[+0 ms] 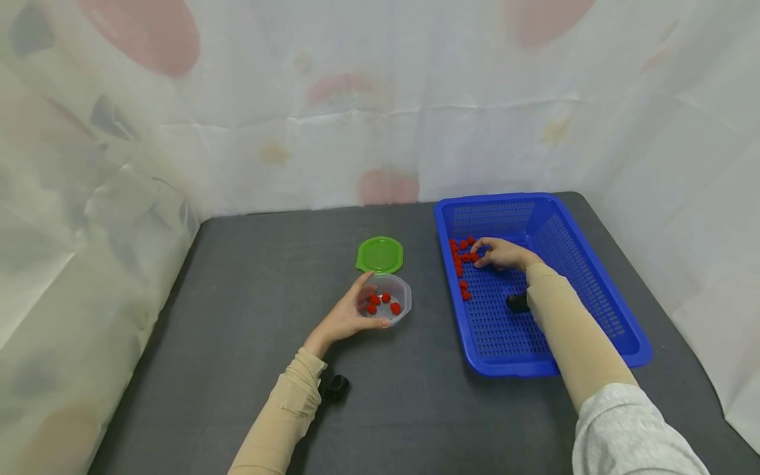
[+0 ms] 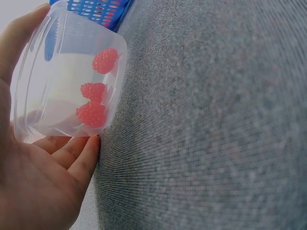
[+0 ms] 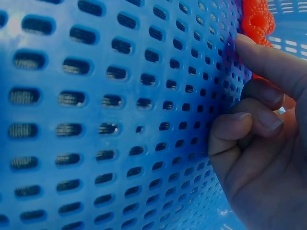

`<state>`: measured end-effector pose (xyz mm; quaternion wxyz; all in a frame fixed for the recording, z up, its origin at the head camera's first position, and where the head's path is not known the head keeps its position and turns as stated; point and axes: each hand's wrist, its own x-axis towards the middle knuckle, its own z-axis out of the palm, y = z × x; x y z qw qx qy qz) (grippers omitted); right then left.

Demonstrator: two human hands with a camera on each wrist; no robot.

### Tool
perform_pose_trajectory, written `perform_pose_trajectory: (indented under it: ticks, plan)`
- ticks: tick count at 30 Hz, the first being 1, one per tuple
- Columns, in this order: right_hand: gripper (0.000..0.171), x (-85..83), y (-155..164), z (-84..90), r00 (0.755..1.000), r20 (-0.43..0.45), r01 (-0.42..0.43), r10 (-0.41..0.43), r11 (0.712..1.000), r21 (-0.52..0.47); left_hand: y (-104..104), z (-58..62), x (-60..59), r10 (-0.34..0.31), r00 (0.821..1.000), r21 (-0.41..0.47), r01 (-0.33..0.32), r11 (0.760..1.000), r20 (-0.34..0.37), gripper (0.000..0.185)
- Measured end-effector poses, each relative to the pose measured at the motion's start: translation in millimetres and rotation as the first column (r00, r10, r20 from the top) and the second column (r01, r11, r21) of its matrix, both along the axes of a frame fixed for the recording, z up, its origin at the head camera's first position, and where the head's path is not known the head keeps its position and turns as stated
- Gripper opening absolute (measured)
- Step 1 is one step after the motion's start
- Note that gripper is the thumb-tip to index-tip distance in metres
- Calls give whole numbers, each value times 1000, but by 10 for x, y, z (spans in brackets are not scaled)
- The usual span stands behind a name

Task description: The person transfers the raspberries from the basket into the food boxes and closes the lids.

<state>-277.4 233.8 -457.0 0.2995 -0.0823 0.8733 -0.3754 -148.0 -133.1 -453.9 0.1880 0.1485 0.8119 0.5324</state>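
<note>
Clear tub [image 1: 392, 298] cupped by left hand [image 1: 349, 315]; right hand [image 1: 501, 254] (fingers curled) touching red berries [image 1: 462, 254] in basket [image 1: 594, 277].

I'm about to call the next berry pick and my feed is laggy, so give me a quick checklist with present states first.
1. Clear container steadied: ok, the left hand curls round its side.
2. Container mouth free: ok, the green lid lies apart on the grey table.
3. Berries already in the container: ok, a few red ones inside.
4. Right hand at the supply: ok, it is inside the blue basket beside the red berries.
5. Berry pinched in the right hand's fingers: cannot tell, one fingertip meets the berries but no grip shows.
</note>
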Motion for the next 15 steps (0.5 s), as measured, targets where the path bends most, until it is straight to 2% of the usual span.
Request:
perform_pose_trajectory:
  ticks: [15]
  plan:
    - [36, 1, 31, 30, 999, 46, -21, 22, 1000, -6, -2, 3, -11, -8, 1000, 5, 8, 1000, 0, 99]
